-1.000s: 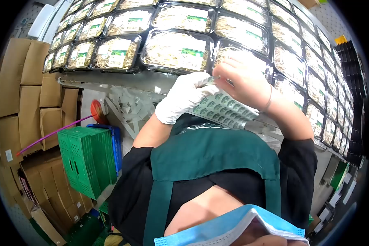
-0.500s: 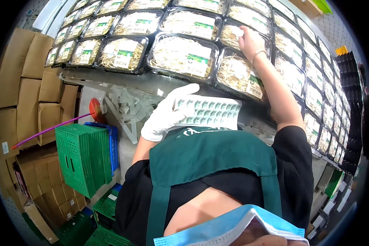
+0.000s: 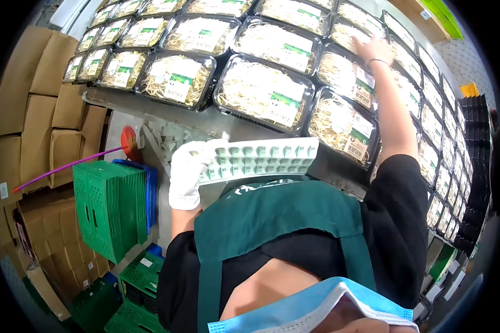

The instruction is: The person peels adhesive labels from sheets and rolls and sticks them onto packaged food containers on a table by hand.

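Note:
My left hand (image 3: pixel 188 169), in a white glove, is closed on the near-left end of a sheet of small green-and-white stickers (image 3: pixel 264 161), held in front of the green apron. My bare right hand (image 3: pixel 375 51) reaches out to a clear-lidded black tray of bean sprouts (image 3: pixel 344 34) in the rows beyond. Its fingers are slightly apart and touch the lid; no sticker shows in them. Nearer me sit another sprout tray (image 3: pixel 341 125) and a wide one (image 3: pixel 264 91), both with green-and-white labels.
Rows of sprout trays cover the metal table (image 3: pixel 144 108) and run down its right side. Stacked green crates (image 3: pixel 108 211) and cardboard boxes (image 3: pixel 39 116) stand left. A purple-handled tool (image 3: pixel 72 167) leans there. Black trays (image 3: pixel 477 150) are stacked at far right.
My right hand has moved from one sprout tray to another farther right. My left hand and the sticker sheet have shifted left, and the sheet is tilted. The view has turned slightly.

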A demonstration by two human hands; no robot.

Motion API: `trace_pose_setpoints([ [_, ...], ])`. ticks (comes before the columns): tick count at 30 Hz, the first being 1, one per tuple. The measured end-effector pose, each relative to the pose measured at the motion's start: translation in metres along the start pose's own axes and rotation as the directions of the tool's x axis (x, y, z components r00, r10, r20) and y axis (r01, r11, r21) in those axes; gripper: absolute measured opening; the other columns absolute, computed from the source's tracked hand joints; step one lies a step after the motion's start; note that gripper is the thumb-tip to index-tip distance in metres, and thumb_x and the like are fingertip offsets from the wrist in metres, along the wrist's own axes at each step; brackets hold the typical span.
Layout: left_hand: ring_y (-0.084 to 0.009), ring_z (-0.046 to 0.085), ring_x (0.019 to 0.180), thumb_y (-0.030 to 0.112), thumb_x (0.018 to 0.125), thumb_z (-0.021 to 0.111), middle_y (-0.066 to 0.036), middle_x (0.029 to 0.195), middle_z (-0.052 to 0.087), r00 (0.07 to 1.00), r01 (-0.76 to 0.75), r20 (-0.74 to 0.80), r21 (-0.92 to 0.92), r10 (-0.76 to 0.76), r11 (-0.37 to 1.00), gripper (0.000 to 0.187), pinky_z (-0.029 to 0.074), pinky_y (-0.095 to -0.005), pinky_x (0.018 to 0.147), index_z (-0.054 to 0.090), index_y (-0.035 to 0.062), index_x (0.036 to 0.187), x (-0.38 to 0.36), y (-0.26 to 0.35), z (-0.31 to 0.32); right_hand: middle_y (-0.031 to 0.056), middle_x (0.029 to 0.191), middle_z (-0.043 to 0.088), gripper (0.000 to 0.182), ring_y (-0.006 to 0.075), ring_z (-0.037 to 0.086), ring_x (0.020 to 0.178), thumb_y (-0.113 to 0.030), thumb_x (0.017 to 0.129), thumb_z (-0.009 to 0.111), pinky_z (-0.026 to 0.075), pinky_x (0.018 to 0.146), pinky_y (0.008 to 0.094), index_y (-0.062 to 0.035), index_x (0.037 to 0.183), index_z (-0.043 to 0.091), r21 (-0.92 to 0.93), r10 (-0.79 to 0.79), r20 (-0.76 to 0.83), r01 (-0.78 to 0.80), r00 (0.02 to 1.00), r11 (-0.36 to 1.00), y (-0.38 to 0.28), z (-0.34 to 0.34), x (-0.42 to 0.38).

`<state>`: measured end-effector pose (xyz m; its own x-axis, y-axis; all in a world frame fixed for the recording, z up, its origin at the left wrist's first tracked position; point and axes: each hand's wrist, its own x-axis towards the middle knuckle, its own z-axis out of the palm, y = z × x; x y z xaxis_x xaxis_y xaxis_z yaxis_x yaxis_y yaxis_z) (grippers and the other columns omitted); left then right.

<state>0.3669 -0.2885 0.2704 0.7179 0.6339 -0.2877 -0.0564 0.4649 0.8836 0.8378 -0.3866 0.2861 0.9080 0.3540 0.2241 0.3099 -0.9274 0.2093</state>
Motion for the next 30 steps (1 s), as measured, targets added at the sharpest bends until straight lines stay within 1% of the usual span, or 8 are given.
trace_pose_setpoints([
  [3,-0.0155,0.060,0.075,0.003,0.075,0.056,-0.014,0.092,0.061,0.988,-0.100,-0.140,-0.220,0.070,0.970,0.024,0.049,-0.0253,0.063,0.055,-0.0061,0.097,0.006,0.011,0.007,0.0159,0.106,0.054,0.056,0.0274,0.050,0.101,-0.047,0.074,0.052,0.040,0.084,0.0379,-0.0062,0.112,0.048,0.093,-0.116,-0.087,0.124,0.989,0.988,0.044,0.034,0.026],
  [5,-0.0145,0.059,0.076,0.003,0.075,0.057,-0.011,0.091,0.061,0.973,-0.188,-0.168,-0.179,0.158,0.966,0.026,0.048,-0.0241,0.066,0.055,-0.0056,0.099,0.011,0.012,0.008,0.0066,0.079,0.060,0.032,0.0130,0.055,0.073,-0.029,0.080,0.054,0.044,0.069,0.0279,-0.0039,0.101,0.055,0.849,-0.380,-0.071,0.256,0.922,0.462,0.040,-0.009,-0.025],
  [7,-0.0127,0.058,0.076,0.003,0.074,0.058,-0.010,0.091,0.061,0.972,-0.202,-0.141,-0.114,0.185,0.973,0.024,0.047,-0.0230,0.067,0.056,-0.0045,0.097,0.018,0.012,0.004,0.0023,0.072,0.056,0.025,0.0071,0.050,0.066,-0.021,0.082,0.053,0.042,0.062,0.0205,-0.0035,0.099,0.055,0.992,-0.629,-0.019,0.092,0.777,0.085,0.024,-0.075,-0.112],
  [15,-0.0108,0.058,0.071,0.002,0.075,0.058,-0.008,0.084,0.062,0.957,-0.264,-0.119,0.011,0.263,0.964,0.017,0.046,-0.0221,0.064,0.058,-0.0030,0.092,0.018,0.019,0.025,-0.0003,0.060,0.042,0.035,0.0080,0.040,0.052,-0.013,0.071,0.067,0.038,0.051,0.0206,-0.0054,0.103,0.052,1.000,-0.620,0.003,0.014,0.784,0.022,0.001,-0.101,-0.219],
  [17,-0.0111,0.058,0.071,0.001,0.074,0.059,-0.008,0.081,0.062,0.958,-0.267,-0.097,0.035,0.269,0.963,0.017,0.046,-0.0222,0.065,0.058,-0.0030,0.090,0.020,0.018,0.032,0.0005,0.062,0.042,0.032,0.0095,0.041,0.054,-0.012,0.069,0.067,0.038,0.051,0.0213,-0.0055,0.099,0.055,0.871,-0.475,-0.317,0.450,0.821,0.197,0.004,-0.101,-0.223],
  [21,-0.0136,0.057,0.083,-0.007,0.069,0.059,-0.012,0.097,0.059,0.966,-0.210,0.162,0.041,0.201,0.977,0.034,0.046,-0.0224,0.069,0.052,-0.0056,0.102,0.023,0.020,0.048,0.0006,0.065,0.041,0.030,0.0092,0.042,0.057,-0.011,0.068,0.068,0.038,0.051,0.0220,-0.0065,0.096,0.058,0.872,-0.411,-0.271,0.402,0.871,0.278,0.015,-0.096,-0.230],
  [25,-0.0130,0.058,0.081,-0.005,0.069,0.060,-0.011,0.095,0.060,0.967,-0.212,0.144,-0.006,0.211,0.977,0.033,0.047,-0.0221,0.068,0.054,-0.0048,0.101,0.026,0.012,0.053,0.0049,0.084,0.055,0.041,0.0066,0.053,0.075,-0.006,0.074,0.062,0.044,0.065,0.0188,-0.0031,0.112,0.046,0.907,-0.487,0.146,-0.313,0.861,-0.281,0.021,-0.088,-0.243],
  [30,-0.0091,0.057,0.066,-0.001,0.069,0.062,-0.009,0.081,0.063,0.958,-0.279,0.122,0.187,0.259,0.942,0.024,0.045,-0.0191,0.060,0.061,-0.0024,0.093,0.026,0.014,0.052,0.0090,0.086,0.060,0.031,0.0077,0.056,0.076,-0.003,0.077,0.059,0.045,0.068,0.0180,0.0027,0.105,0.047,0.871,-0.529,0.174,-0.380,0.831,-0.311,0.029,-0.077,-0.246],
])
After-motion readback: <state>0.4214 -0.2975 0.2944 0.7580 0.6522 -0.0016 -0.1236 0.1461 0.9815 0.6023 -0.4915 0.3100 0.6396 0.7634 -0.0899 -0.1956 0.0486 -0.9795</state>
